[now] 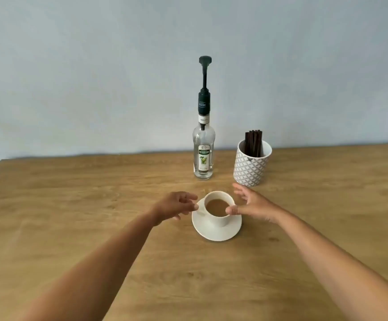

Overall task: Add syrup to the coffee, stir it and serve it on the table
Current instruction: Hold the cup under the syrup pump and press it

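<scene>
Now, coffee cup (218,220): upright on white saucer (211,234), mid wooden table (95,205), nearly full of milky coffee.
Right hand (255,205): thumb touching cup rim, fingers spread, gripping nothing.
Left hand (174,205): fingers loosely curled just beside saucer edge, holding nothing.
Risk: probably a slop or tip from a thumb shove at the rim; possibly syrup missing a cup set apart from the spout.
Axis: cup vertical, mouth up, handle unseen; syrup bottle (203,154) behind, vertical, pump (205,63) raised, spout direction unclear.
Beyond: stirrers (253,142) upright in patterned holder (249,169).
</scene>
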The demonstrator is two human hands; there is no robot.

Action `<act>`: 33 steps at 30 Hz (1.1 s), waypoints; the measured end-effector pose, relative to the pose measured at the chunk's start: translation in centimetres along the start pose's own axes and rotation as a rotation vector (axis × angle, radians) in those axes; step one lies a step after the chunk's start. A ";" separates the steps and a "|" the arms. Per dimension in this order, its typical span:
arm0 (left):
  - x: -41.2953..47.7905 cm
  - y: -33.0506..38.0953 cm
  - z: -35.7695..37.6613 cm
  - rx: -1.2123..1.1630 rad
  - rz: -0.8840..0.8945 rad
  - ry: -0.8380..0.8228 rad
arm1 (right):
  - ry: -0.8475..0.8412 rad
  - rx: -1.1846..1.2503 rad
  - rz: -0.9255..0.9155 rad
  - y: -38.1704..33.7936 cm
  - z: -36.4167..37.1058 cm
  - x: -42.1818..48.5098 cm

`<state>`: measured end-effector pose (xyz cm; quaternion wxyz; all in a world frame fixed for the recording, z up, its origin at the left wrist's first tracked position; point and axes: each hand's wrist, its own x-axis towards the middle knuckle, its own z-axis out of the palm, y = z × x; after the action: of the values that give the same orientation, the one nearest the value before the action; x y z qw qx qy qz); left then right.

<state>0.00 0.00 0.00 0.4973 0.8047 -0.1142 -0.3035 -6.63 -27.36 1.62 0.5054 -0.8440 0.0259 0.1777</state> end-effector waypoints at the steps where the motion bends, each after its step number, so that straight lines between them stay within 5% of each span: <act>1: -0.1 -0.2 0.5 0.004 -0.015 -0.003 | -0.003 0.005 -0.003 0.3 0.4 -0.1; 19: 0.4 -2.4 3.9 -0.274 0.031 0.138 | 0.204 0.160 -0.085 4.1 4.4 1.1; 33: -0.9 4.7 -0.7 -0.628 0.088 0.069 | 0.125 0.132 -0.282 -5.0 -0.9 3.1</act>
<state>0.27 -1.30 4.61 0.7377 0.6159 -0.0327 -0.2744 -2.41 -25.30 5.20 0.5769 -0.8138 -0.0497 0.0500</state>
